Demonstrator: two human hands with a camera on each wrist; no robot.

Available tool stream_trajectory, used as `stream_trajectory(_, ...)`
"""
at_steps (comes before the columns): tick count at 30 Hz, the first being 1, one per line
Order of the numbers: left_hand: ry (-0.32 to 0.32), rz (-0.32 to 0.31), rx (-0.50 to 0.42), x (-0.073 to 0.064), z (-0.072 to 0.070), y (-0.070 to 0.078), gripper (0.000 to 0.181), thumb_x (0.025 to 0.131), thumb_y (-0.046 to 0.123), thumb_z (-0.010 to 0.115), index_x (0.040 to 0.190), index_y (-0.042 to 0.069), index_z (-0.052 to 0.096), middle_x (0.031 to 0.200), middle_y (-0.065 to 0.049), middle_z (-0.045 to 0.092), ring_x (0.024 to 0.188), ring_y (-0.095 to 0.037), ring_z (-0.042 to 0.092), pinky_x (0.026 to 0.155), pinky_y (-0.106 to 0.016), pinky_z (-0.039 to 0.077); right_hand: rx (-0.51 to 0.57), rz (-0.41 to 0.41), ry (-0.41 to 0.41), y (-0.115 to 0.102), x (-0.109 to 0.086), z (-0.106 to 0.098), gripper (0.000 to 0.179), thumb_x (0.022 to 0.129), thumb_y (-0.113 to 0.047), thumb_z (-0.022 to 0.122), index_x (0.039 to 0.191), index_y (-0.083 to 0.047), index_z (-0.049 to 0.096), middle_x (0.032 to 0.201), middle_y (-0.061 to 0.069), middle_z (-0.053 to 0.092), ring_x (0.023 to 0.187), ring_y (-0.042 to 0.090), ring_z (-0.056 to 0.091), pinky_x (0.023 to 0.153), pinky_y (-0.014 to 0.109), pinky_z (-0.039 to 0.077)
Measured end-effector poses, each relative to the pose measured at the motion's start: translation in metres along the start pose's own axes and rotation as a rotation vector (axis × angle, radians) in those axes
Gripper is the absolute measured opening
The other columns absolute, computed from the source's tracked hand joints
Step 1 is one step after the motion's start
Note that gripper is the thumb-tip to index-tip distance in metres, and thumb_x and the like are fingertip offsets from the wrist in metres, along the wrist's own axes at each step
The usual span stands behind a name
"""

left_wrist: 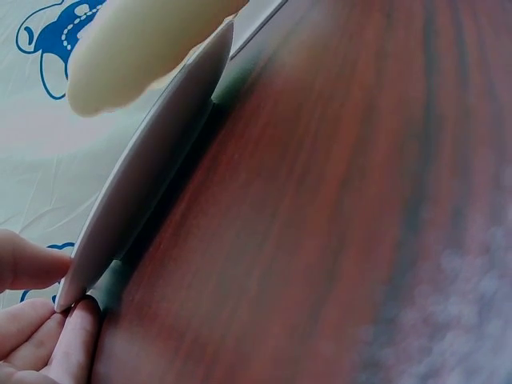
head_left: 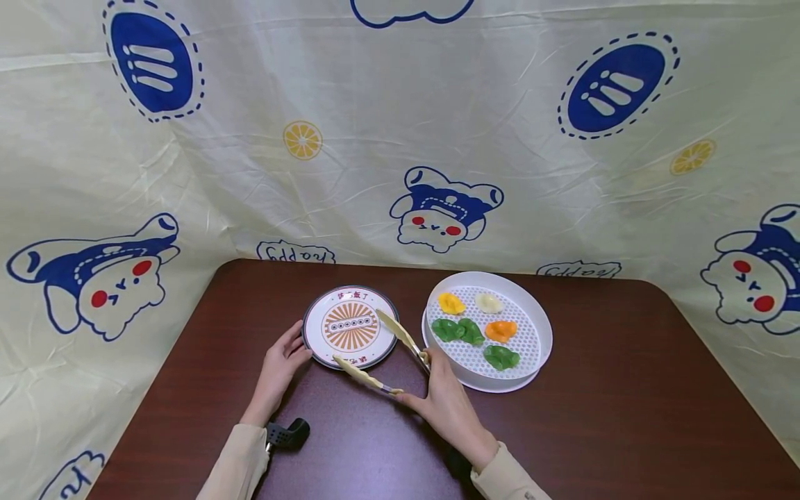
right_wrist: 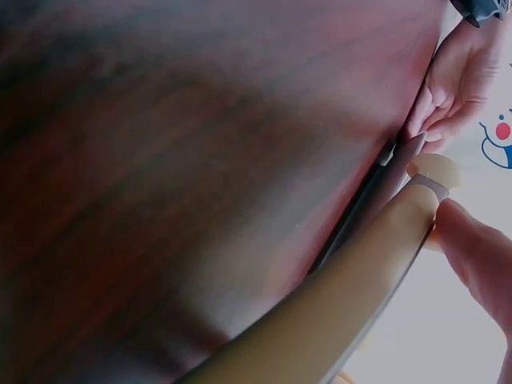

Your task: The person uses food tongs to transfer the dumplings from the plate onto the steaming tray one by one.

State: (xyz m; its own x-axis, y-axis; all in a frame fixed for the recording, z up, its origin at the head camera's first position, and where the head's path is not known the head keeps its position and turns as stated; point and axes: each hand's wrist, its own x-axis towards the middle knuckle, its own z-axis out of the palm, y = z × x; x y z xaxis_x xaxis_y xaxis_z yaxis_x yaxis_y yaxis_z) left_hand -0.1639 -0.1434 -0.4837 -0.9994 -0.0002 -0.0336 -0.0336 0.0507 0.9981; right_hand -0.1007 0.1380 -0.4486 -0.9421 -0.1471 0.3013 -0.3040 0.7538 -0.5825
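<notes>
My left hand (head_left: 282,361) pinches the left rim of a round white plate (head_left: 350,326) with a dark edge and an orange ray pattern. In the left wrist view, the thumb (left_wrist: 32,264) lies above the plate's rim (left_wrist: 152,172) and fingers lie beneath it. My right hand (head_left: 446,403) holds cream-tipped metal tongs (head_left: 400,330), their arms spread wide. One tong tip overlaps the plate's right side, the other its front edge. Nothing shows between the tips. In the right wrist view, the thumb (right_wrist: 478,256) presses one arm of the tongs (right_wrist: 352,288).
Right of the plate stands a white round steamer tray (head_left: 531,309) with a perforated floor. On it lie dumpling-like pieces: a yellow one (head_left: 451,303), a white one (head_left: 489,303), an orange one (head_left: 501,330) and several green ones (head_left: 501,357). A printed cloth (head_left: 350,194) hangs behind the brown table (head_left: 625,389).
</notes>
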Motion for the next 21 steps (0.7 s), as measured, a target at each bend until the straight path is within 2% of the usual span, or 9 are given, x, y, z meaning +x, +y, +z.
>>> stream_trajectory(10, 0.011, -0.002, 0.005, -0.003, 0.0, 0.003, 0.061, 0.091, -0.005, 0.055, 0.147, -0.005, 0.03, 0.147, -0.022, 0.035, 0.13, -0.032, 0.039, 0.084, -0.008, 0.038, -0.012, 0.011, -0.014, -0.005, -0.002, -0.003, 0.081, 0.07, -0.029, 0.086, 0.126, 0.01, 0.042, 0.117, 0.021, 0.053, 0.109, 0.034, 0.053, 0.091, 0.047, 0.044)
stream_trajectory(15, 0.064, 0.026, 0.053, -0.003, 0.0, 0.007, 0.057, 0.093, -0.002, 0.055, 0.145, -0.005, 0.033, 0.147, -0.021, 0.036, 0.127, -0.033, 0.043, 0.084, -0.009, 0.038, 0.021, 0.041, -0.03, -0.009, -0.003, -0.018, 0.081, 0.074, -0.032, 0.083, 0.131, 0.009, 0.042, 0.12, 0.021, 0.053, 0.11, 0.034, 0.053, 0.092, 0.047, 0.043)
stream_trajectory(18, 0.11, 0.027, 0.143, -0.005, -0.001, 0.015, 0.055, 0.094, 0.002, 0.056, 0.145, -0.002, 0.036, 0.144, -0.02, 0.041, 0.125, -0.032, 0.047, 0.089, -0.017, 0.042, 0.066, 0.08, -0.033, -0.01, -0.004, -0.031, 0.072, 0.079, -0.029, 0.079, 0.131, 0.007, 0.044, 0.122, 0.021, 0.054, 0.111, 0.035, 0.054, 0.092, 0.048, 0.044)
stream_trajectory(21, 0.139, 0.053, 0.233, -0.007, -0.002, 0.027, 0.054, 0.094, 0.005, 0.056, 0.145, 0.0, 0.038, 0.142, -0.021, 0.043, 0.125, -0.032, 0.048, 0.097, -0.033, 0.043, 0.131, 0.103, 0.006, -0.009, -0.003, -0.045, 0.059, 0.084, -0.023, 0.075, 0.129, 0.004, 0.048, 0.118, 0.02, 0.058, 0.106, 0.033, 0.057, 0.089, 0.047, 0.047)
